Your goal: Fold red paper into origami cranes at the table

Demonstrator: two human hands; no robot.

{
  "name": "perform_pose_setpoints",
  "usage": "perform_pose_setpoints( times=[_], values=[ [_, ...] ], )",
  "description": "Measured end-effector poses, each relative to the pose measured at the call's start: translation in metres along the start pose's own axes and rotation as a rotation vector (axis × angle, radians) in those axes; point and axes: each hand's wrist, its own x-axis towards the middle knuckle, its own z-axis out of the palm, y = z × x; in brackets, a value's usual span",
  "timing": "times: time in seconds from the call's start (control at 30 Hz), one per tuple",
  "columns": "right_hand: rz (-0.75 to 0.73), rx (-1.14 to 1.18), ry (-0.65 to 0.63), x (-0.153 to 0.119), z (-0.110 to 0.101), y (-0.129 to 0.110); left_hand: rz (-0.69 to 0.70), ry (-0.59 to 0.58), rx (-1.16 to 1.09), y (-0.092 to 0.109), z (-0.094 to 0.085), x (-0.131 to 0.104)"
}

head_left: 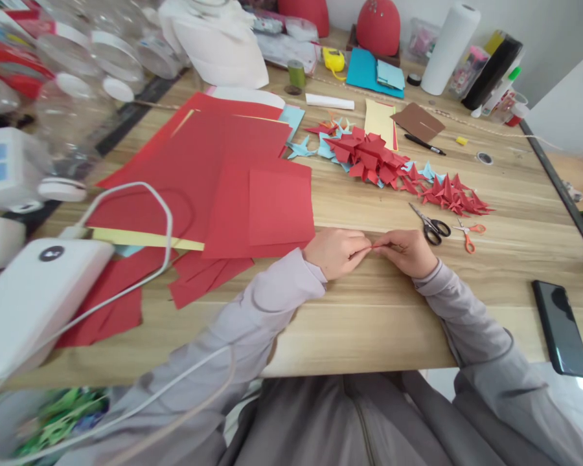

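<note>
My left hand point(339, 251) and my right hand point(407, 251) meet over the wooden table, fingertips pinched close together. Between them shows a small bit of folded red paper point(374, 246), mostly hidden by the fingers. Left of my left hand lie stacked red paper sheets point(280, 207), with cut red strips point(208, 277) below. Beyond my hands stretches a heap of folded red paper cranes point(369, 155), with some light blue cranes point(301, 148) among them. Black-handled scissors point(432, 226) and small orange-handled scissors point(469, 237) rest just past my right hand.
A white power bank point(39, 304) with a looping white cable point(168, 220) occupies the left. At the right edge lies a black phone point(561, 327). Plastic jars point(68, 116) crowd the far left. A paper roll point(449, 52), yellow tape measure point(333, 59) and pen point(425, 144) are farther back.
</note>
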Motion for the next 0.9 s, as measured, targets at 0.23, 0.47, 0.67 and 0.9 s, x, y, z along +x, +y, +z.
perform_pose_setpoints(
  times=[0.23,0.47,0.67,0.9],
  values=[
    [0.004,-0.015,-0.009,0.000,0.001,0.000,0.032,0.003,0.085,0.000,0.000,0.000],
    [-0.101,-0.162,-0.020,-0.001,0.003,0.000,0.051,-0.010,0.169,-0.001,0.001,-0.002],
    [-0.157,-0.358,-0.035,-0.004,0.009,0.002,0.030,-0.066,0.169,-0.001,-0.003,-0.001],
    [-0.161,-0.352,-0.015,-0.003,0.002,0.010,-0.012,-0.036,0.092,-0.005,-0.004,-0.002]
  ],
)
